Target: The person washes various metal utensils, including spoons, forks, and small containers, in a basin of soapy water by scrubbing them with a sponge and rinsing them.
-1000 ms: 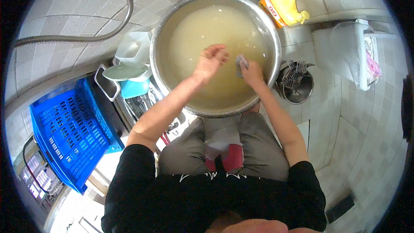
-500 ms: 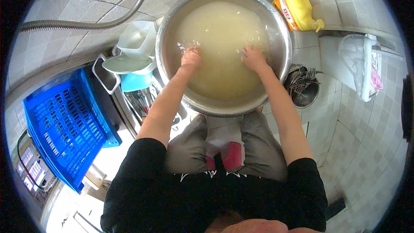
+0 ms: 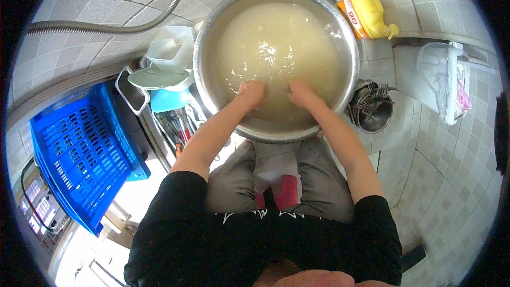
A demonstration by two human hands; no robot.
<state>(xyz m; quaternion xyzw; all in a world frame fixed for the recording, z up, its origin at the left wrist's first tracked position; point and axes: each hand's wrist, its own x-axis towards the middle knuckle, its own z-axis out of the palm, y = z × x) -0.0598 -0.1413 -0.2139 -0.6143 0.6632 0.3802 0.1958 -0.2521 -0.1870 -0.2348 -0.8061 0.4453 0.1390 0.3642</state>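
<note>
A large round metal basin stands in front of me, filled with cloudy, yellowish water. My left hand dips into the water left of the middle, near the basin's close side. To its right, my right hand is in the water as well, a short way apart. The murky water hides the fingers of both hands, and whatever they may touch below. A small dark spot shows beside the right hand's thumb side; I cannot make out what it is. Ripples and glints spread just beyond the hands.
Left of the basin stand white plastic containers, a turquoise container and assorted utensils. Blue crates lie farther left. At right are a metal pot with forks, a yellow jug and a lined white bin.
Both hands have come closer together and nearer to me within the basin. The glinting ripples have shifted from beside each hand to the middle of the water.
</note>
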